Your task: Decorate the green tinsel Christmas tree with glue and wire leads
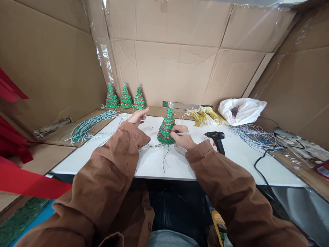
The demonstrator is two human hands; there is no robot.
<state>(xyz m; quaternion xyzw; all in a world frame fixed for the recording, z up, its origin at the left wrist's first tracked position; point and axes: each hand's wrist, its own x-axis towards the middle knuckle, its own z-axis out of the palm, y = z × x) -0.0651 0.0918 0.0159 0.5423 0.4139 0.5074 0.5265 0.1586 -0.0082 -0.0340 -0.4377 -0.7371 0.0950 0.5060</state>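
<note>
A small green Christmas tree (166,127) with red garland and a clear star on top stands upright on the white table. Thin wires trail from its base towards the table's front edge. To the left of the tree, apart from it, my left hand (138,117) is raised with its fingers loosely apart, and nothing shows in it. My right hand (184,138) is at the tree's right side, its fingers pinched around a thin whitish stick (183,133). Whether the stick touches the tree I cannot tell. A black glue gun (217,140) lies right of that hand.
Three similar trees (125,97) stand at the back left. Bundles of green wires (89,127), yellow-white wires (204,116) and pale wires (257,137) lie around. A white plastic bag (243,111) sits back right. Cardboard walls (167,61) enclose the white table (159,168); a black cable (260,171) crosses its right side.
</note>
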